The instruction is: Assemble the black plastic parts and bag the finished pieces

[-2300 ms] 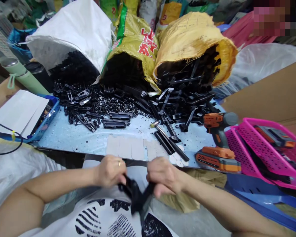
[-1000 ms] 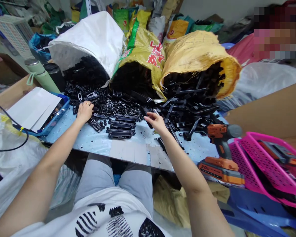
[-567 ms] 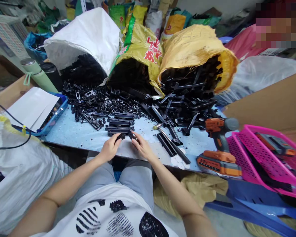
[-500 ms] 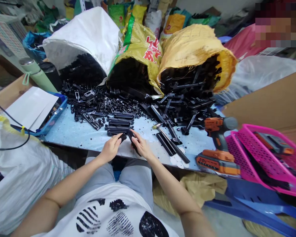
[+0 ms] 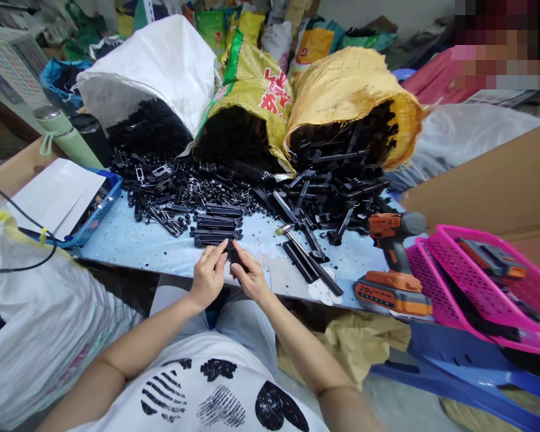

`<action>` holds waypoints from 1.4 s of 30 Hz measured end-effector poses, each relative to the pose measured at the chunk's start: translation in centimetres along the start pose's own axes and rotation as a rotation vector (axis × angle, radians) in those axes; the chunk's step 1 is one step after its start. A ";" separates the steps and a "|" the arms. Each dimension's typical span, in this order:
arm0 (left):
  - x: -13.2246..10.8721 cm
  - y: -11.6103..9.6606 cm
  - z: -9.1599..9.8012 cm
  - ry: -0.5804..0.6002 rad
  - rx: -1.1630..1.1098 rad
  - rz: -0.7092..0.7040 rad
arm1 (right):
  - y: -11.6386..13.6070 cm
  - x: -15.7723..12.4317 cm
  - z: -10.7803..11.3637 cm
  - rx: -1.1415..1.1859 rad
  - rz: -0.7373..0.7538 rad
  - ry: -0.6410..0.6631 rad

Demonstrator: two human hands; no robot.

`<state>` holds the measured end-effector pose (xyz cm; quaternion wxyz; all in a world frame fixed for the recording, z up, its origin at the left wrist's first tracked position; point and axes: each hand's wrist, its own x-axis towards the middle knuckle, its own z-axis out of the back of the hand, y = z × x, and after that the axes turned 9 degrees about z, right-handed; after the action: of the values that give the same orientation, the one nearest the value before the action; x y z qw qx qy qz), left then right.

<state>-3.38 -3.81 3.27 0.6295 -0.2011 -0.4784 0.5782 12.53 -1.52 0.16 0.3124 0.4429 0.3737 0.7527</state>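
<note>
My left hand and my right hand meet at the table's front edge, fingers closed on a black part between them. Its lower portion is hidden by the fingers. Just beyond the hands, several long black pieces lie stacked in a row. Behind these spreads a heap of small black parts and pins. To the right are a hammer and two black strips, lying slanted on the blue table.
Three sacks, white, yellow-green and orange-yellow, spill black parts at the back. A cordless drill and pink baskets stand right. A blue basket holds papers at left. A person's pixelated part shows top right.
My hands have come together, and the dark part in my right hand now sits upright between both hands' fingers. The separate small piece in my left hand is no longer distinguishable.
</note>
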 end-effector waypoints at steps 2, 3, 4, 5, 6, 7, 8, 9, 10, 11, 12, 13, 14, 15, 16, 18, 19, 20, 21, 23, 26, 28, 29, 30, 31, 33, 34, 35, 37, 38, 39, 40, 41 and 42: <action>-0.2 0.3 -0.4 0.026 -0.013 -0.025 | 0.0 -0.6 -1.0 0.003 -0.012 -0.032; -0.4 0.6 -0.6 0.067 -0.017 -0.023 | -0.1 -0.8 -1.3 -0.004 -0.026 -0.011; -0.8 1.1 -0.8 0.102 -0.019 0.008 | -0.3 -0.9 -1.3 -0.020 -0.041 0.036; -1.2 1.6 -1.0 0.123 -0.018 0.073 | -0.5 -0.9 -0.9 -0.050 -0.050 0.105; -1.7 2.1 -1.2 0.126 -0.007 0.158 | -0.8 -0.6 -0.1 -0.102 -0.057 0.177; -2.3 2.5 -1.4 0.112 0.021 0.245 | -1.3 -0.1 1.1 -0.179 -0.063 0.233; -2.8 2.9 -1.5 0.092 0.071 0.306 | -1.9 0.6 2.7 -0.279 -0.073 0.259; -3.2 3.2 -1.5 0.078 0.146 0.322 | -2.7 1.6 4.6 -0.399 -0.087 0.240; -3.4 3.3 -1.5 0.087 0.240 0.284 | -3.6 2.8 6.7 -0.531 -0.118 0.175; -3.4 3.4 -1.5 0.128 0.337 0.196 | -4.6 4.1 8.9 -0.662 -0.158 0.079; -3.1 3.4 -1.4 0.206 0.420 0.074 | -5.6 5.6 11.1 -0.795 -0.215 -0.030; -2.7 3.3 -1.4 0.312 0.484 -0.057 | -6.5 7.0 13.0 -0.906 -0.305 -0.118; -2.1 3.2 -1.5 0.424 0.533 -0.176 | -7.3 8.5 14.7 -0.973 -0.410 -0.195; -1.5 3.0 -1.6 0.528 0.572 -0.271 | -7.9 9.8 16.1 -0.998 -0.514 -0.251; -0.8 2.8 -1.7 0.607 0.613 -0.333 | -8.4 10.9 17.1 -0.991 -0.606 -0.293; 0.2 2.6 -1.9 0.674 0.708 -0.349 | -9.1 12.6 18.2 -0.930 -0.712 -0.350; 0.6 2.7 -1.9 0.675 0.754 -0.319 | -9.4 13.2 18.5 -0.897 -0.734 -0.375; 0.9 2.8 -1.8 0.673 0.791 -0.277 | -9.8 13.5 18.7 -0.870 -0.744 -0.399; 1.2 3.0 -1.6 0.673 0.819 -0.224 | -10.0 13.7 18.9 -0.844 -0.750 -0.426; 1.6 3.6 -1.0 0.695 0.850 -0.124 | -10.4 13.7 19.2 -0.773 -0.761 -0.483; 2.3 4.8 -0.2 0.739 0.853 -0.054 | -10.2 13.0 19.8 -0.628 -0.713 -0.517; 3.0 5.7 -0.1 0.734 0.848 -0.047 | -9.7 12.2 19.9 -0.507 -0.651 -0.490; 3.3 6.1 -0.1 0.727 0.844 -0.048 | -9.4 11.8 19.8 -0.447 -0.619 -0.468; 3.7 6.6 -0.1 0.722 0.838 -0.051 | -9.0 11.4 19.6 -0.390 -0.590 -0.444; 4.0 6.9 -0.2 0.717 0.830 -0.057 | -8.7 11.0 19.4 -0.339 -0.564 -0.416; 4.6 7.4 -0.3 0.701 0.816 -0.072 | -7.9 10.1 18.6 -0.256 -0.530 -0.352; 4.9 7.6 -0.3 0.692 0.814 -0.079 | -7.5 9.6 18.2 -0.224 -0.525 -0.320; 5.0 7.6 -0.3 0.684 0.815 -0.085 | -7.0 9.2 17.6 -0.197 -0.526 -0.297; 5.0 7.5 -0.1 0.677 0.825 -0.095 | -5.9 8.3 16.4 -0.178 -0.519 -0.254; 4.8 7.4 0.0 0.679 0.831 -0.102 | -5.3 7.8 15.7 -0.198 -0.489 -0.205; 4.5 7.2 0.1 0.679 0.838 -0.109 | -4.5 7.2 15.0 -0.241 -0.437 -0.125; 4.0 7.1 0.1 0.677 0.840 -0.120 | -3.6 6.6 14.2 -0.303 -0.372 -0.007; 3.4 7.0 0.1 0.669 0.836 -0.135 | -2.7 5.9 13.4 -0.375 -0.306 0.143; 2.7 6.8 -0.1 0.657 0.822 -0.154 | -1.7 5.1 12.6 -0.444 -0.247 0.308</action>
<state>-7.33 0.43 -1.28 0.8138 -0.0727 -0.0032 0.5765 22.01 7.08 5.03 0.4304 0.1956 0.2941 0.8307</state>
